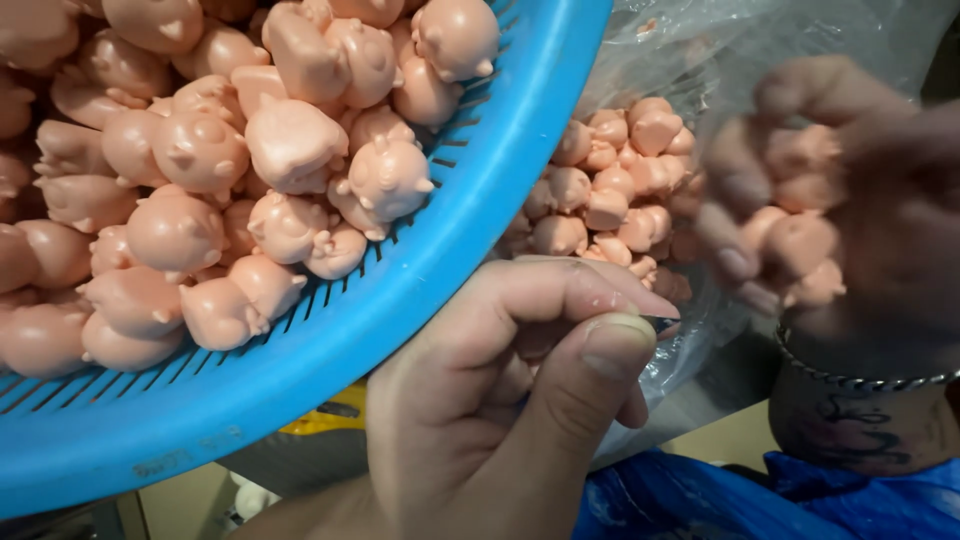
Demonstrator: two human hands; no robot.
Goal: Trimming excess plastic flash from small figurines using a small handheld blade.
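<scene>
Pinching bag edge [662,322]: left hand [500,400] | right hand [830,200] clutching pink figures [800,245] | blue basket [480,230] beside

Blue slotted basket [440,270] across left of frame, heaped with pink pig-shaped figurines [290,140]. Left hand [500,400] at lower centre, thumb and forefinger pinched on edge of clear plastic bag [700,60]. More pink figurines [610,200] inside bag, right of centre. Right hand [850,210] at right, blurred, clutching several figurines; chain bracelet [860,378] on wrist.
</scene>
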